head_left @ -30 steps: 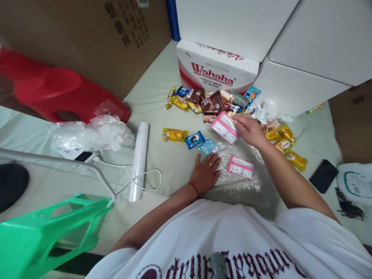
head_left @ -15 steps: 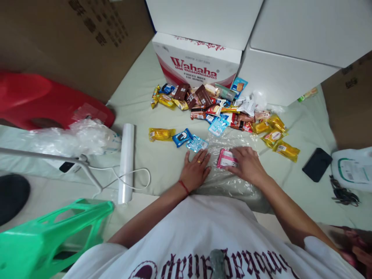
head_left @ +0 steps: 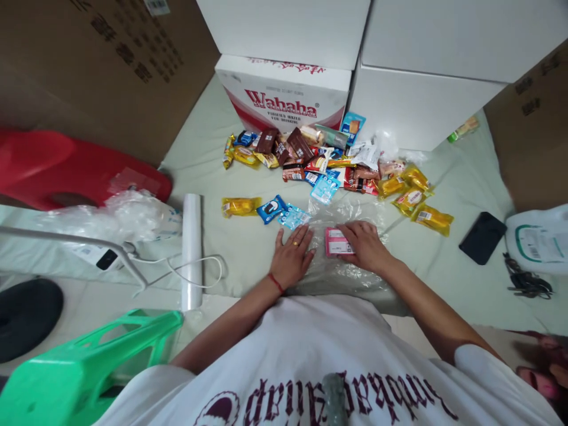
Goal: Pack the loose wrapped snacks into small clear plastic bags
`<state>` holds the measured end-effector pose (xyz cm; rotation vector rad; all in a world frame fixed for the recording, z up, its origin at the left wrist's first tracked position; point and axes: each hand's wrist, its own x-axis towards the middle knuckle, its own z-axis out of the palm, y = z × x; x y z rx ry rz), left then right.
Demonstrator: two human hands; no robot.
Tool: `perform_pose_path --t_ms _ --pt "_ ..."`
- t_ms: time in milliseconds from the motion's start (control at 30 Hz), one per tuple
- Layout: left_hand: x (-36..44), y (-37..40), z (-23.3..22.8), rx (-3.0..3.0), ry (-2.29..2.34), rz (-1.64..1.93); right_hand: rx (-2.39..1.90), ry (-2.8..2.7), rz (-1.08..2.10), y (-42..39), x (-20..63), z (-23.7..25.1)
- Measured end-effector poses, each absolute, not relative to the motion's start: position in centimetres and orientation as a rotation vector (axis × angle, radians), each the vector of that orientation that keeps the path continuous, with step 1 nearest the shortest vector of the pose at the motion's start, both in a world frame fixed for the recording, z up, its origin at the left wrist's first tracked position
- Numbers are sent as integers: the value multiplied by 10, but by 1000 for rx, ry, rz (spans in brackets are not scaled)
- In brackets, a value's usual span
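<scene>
My right hand (head_left: pixel 367 247) grips the right end of a small pink-and-white snack packet (head_left: pixel 336 242), thumb along the near side and fingers over the far side. The packet lies on a crinkled clear plastic bag (head_left: pixel 328 278). Flat on the cloth, with fingers spread, my left hand (head_left: pixel 289 259) rests at the bag's left edge. Its fingertips reach a light blue packet (head_left: pixel 293 216). Beside that lie a dark blue packet (head_left: pixel 271 209) and a yellow wrapped cake (head_left: pixel 240 206). Farther back is a mixed heap of wrapped snacks (head_left: pixel 297 148).
A Wahaha carton (head_left: pixel 284 100) and white boxes (head_left: pixel 426 100) stand behind the heap. On the left are a white roll (head_left: pixel 191 254), a looped cable (head_left: pixel 219 273) and a green stool (head_left: pixel 84 361). A black phone (head_left: pixel 482 238) and a white jug (head_left: pixel 539 241) lie right.
The pink packet now lies straighter, with more of its white label showing. My left hand stays flat in nearly the same place. The whole view has shifted slightly.
</scene>
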<state>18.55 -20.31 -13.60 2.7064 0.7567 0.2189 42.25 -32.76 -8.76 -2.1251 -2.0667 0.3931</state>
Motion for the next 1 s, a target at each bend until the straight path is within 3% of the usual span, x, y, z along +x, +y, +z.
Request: perform_pose_path --t_ms 233,433,600,867,1000 --pt "149 -195 -121 2614 555 502 -1999 -1783 496 -407 439 -66" --pt "119 -191 -122 2593 -113 160 -1971 -1804 630 -463 417 -94" --pt "124 -184 -126 2717 -7 27 -1954 -1732 461 -453 418 -109" --pt "156 -183 -99 2771 203 -221 -1853 -1808 613 -420 446 -62" --pt "169 -177 -88 2666 299 -148 -1865 -1849 603 -394 458 -50"
